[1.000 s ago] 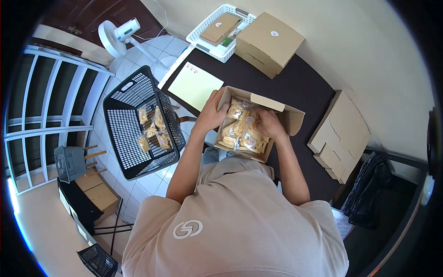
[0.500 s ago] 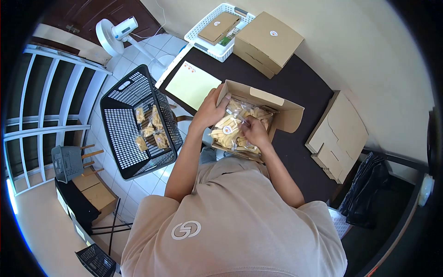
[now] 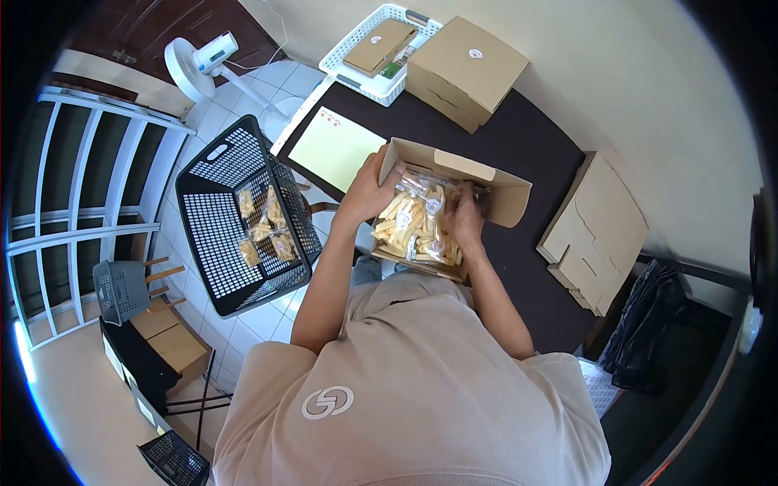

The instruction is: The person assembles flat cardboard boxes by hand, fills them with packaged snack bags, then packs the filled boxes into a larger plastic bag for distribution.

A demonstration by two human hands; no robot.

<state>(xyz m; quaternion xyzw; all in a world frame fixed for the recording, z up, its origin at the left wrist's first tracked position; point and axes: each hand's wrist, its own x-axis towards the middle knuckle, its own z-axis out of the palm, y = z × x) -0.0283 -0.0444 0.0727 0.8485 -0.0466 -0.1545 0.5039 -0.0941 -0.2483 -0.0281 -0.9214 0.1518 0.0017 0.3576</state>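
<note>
In front of me is an open cardboard box (image 3: 509,191), filled with clear plastic packets of pale yellow snack sticks (image 3: 405,225) that carry small round stickers. My left hand (image 3: 369,194) grips the box's left wall, its thumb over the rim on the inner side. Inside the box, at the right end of the packets, is my right hand (image 3: 465,220). Its fingers reach down by the packets and are blurred and partly hidden, so whether they hold one cannot be made out.
The dark table (image 3: 519,130) also bears a closed carton (image 3: 470,61), a white basket (image 3: 365,78), a pale green sheet (image 3: 334,152) and flattened cartons (image 3: 600,235). A black crate (image 3: 219,251) with several snack packets (image 3: 267,223) stands left, near a fan (image 3: 198,65).
My right hand has moved from the middle of the packets to the right side of the box. The packet under it now lies differently. My left hand stays on the box wall.
</note>
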